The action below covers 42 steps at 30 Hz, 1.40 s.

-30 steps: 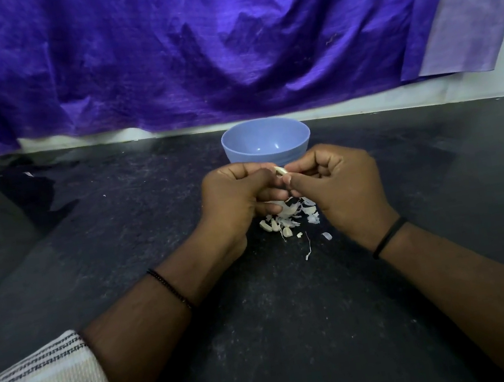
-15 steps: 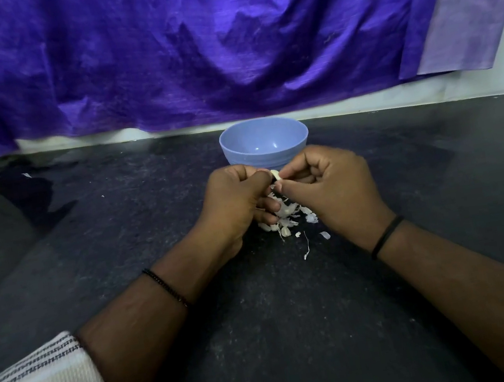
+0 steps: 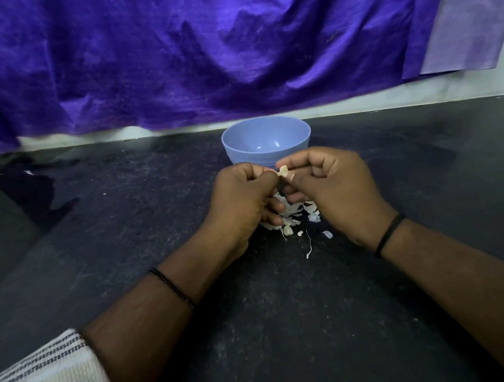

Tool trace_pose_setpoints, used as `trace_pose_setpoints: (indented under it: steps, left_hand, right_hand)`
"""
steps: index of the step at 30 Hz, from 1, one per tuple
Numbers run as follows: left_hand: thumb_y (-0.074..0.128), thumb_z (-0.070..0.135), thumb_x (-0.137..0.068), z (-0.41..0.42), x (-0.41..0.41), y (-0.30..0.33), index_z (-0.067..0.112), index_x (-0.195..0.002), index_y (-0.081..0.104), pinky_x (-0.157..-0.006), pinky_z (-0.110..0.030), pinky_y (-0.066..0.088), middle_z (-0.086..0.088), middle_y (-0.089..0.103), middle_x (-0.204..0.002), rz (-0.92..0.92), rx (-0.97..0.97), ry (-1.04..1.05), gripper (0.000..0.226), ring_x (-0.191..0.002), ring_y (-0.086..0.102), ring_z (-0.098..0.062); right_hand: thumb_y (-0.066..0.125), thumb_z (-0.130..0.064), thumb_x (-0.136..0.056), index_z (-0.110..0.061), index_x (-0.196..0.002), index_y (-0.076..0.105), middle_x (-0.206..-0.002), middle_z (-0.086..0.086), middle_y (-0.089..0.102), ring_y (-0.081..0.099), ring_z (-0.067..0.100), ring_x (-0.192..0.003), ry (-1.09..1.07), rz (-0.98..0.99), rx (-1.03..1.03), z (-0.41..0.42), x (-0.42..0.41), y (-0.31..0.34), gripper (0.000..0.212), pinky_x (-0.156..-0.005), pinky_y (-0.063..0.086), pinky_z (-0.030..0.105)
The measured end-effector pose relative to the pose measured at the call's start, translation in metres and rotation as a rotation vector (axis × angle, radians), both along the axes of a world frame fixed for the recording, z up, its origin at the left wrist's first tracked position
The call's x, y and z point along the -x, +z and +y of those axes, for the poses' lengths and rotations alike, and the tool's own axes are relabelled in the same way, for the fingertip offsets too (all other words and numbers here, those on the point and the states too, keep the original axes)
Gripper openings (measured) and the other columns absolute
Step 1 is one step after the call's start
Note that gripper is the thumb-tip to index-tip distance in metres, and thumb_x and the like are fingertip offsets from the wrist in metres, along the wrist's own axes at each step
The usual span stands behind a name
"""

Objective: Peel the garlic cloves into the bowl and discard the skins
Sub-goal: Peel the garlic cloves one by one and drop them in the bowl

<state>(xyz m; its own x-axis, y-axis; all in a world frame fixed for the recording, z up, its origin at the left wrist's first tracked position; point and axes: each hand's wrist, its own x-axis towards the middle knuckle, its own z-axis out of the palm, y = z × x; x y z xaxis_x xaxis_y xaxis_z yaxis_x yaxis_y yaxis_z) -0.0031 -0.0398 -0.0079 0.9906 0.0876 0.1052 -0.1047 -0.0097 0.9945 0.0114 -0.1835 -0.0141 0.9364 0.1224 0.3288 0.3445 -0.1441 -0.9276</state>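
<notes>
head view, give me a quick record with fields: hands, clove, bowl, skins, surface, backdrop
left hand: pinches the garlic clove, fingers curled
right hand: pinches the same clove from the other side
garlic clove: held between both hands, above the counter, just in front of the bowl
bowl: blue, upright, the visible inside holds nothing
skins: loose white pile on the counter under the hands
counter: dark, speckled
cloth: purple, hanging behind the bowl
</notes>
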Motion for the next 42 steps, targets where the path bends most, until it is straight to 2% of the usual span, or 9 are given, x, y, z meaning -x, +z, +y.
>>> trace_pose_setpoints:
  steps: [5,9,14,18,22,25,29,37,42]
  left_hand:
    - [0.056,0.0,-0.095,0.0,0.0,0.0,0.004,-0.08,0.061,-0.037,-0.025,0.047,0.003,0.057,-0.05,-0.006,0.011,0.002,0.017,-0.045,0.056,-0.014]
    - [0.056,0.0,-0.095,0.001,0.001,0.0,0.006,-0.076,0.06,-0.037,-0.025,0.046,0.001,0.056,-0.051,-0.005,0.013,0.009,0.019,-0.047,0.056,-0.016]
    - [0.057,0.003,-0.095,0.001,0.001,0.0,0.005,-0.08,0.058,-0.038,-0.027,0.046,-0.003,0.054,-0.056,-0.002,-0.022,0.019,0.016,-0.045,0.056,-0.018]
    - [0.055,0.014,-0.097,0.004,-0.002,-0.007,0.01,-0.079,0.058,-0.043,-0.031,0.046,-0.006,0.056,-0.059,-0.063,-0.206,0.05,0.019,-0.047,0.057,-0.023]
    - [0.056,0.024,-0.099,0.009,-0.004,-0.009,0.012,-0.078,0.06,-0.051,-0.039,0.049,-0.001,0.06,-0.06,-0.196,-0.41,0.165,0.025,-0.05,0.057,-0.015]
    - [0.063,0.014,-0.094,0.009,-0.004,-0.005,0.023,-0.084,0.066,-0.052,-0.033,0.047,0.003,0.064,-0.066,-0.275,-0.375,0.195,0.013,-0.055,0.058,-0.012]
    - [0.066,0.008,-0.092,0.006,0.002,-0.002,0.027,-0.085,0.071,-0.053,-0.017,0.046,0.014,0.068,-0.066,-0.345,-0.323,0.138,0.02,-0.057,0.06,0.0]
    - [0.072,0.012,-0.087,0.008,0.002,-0.001,0.021,-0.079,0.077,-0.053,-0.023,0.048,0.011,0.069,-0.064,-0.398,-0.398,0.196,0.013,-0.055,0.061,-0.001]
    - [0.074,0.014,-0.084,0.009,0.004,0.001,0.02,-0.077,0.078,-0.051,-0.014,0.044,0.017,0.065,-0.056,-0.439,-0.493,0.223,0.01,-0.05,0.059,0.001]
  right_hand:
    - [0.066,0.0,-0.092,-0.012,-0.098,0.072,-0.082,0.005,0.076,0.072,0.014,-0.07,0.033,0.016,-0.107,0.001,0.002,0.003,0.014,-0.067,0.059,0.023]
    - [0.066,0.0,-0.093,-0.01,-0.098,0.071,-0.086,0.012,0.076,0.07,0.015,-0.07,0.046,0.053,-0.201,0.002,0.004,0.006,0.012,-0.066,0.058,0.023]
    - [0.065,-0.002,-0.094,-0.01,-0.098,0.069,-0.085,0.01,0.077,0.07,0.016,-0.071,0.06,0.093,-0.295,0.0,0.003,0.011,0.01,-0.069,0.06,0.025]
    - [0.069,-0.003,-0.091,-0.01,-0.101,0.068,-0.084,0.011,0.077,0.071,0.016,-0.07,0.072,0.116,-0.301,0.0,0.003,0.011,0.012,-0.068,0.061,0.025]
    - [0.071,-0.001,-0.089,-0.001,-0.098,0.07,-0.085,0.016,0.076,0.07,0.017,-0.069,0.051,0.121,-0.291,-0.002,0.001,0.012,0.009,-0.067,0.061,0.025]
    - [0.07,-0.001,-0.089,0.001,-0.098,0.071,-0.086,0.018,0.075,0.068,0.016,-0.067,0.035,0.111,-0.261,-0.002,0.001,0.011,0.009,-0.065,0.06,0.025]
    - [0.071,-0.002,-0.089,-0.003,-0.095,0.073,-0.082,0.016,0.075,0.065,0.015,-0.065,0.027,0.078,-0.213,-0.002,0.001,0.009,0.006,-0.061,0.059,0.024]
    - [0.075,-0.006,-0.087,-0.008,-0.09,0.075,-0.073,0.006,0.074,0.067,0.014,-0.064,0.023,0.041,-0.107,-0.002,0.0,0.007,0.004,-0.058,0.056,0.023]
    - [0.077,-0.007,-0.086,-0.011,-0.086,0.075,-0.071,0.005,0.074,0.067,0.013,-0.063,0.02,0.034,-0.086,-0.001,0.0,0.007,0.004,-0.059,0.058,0.025]
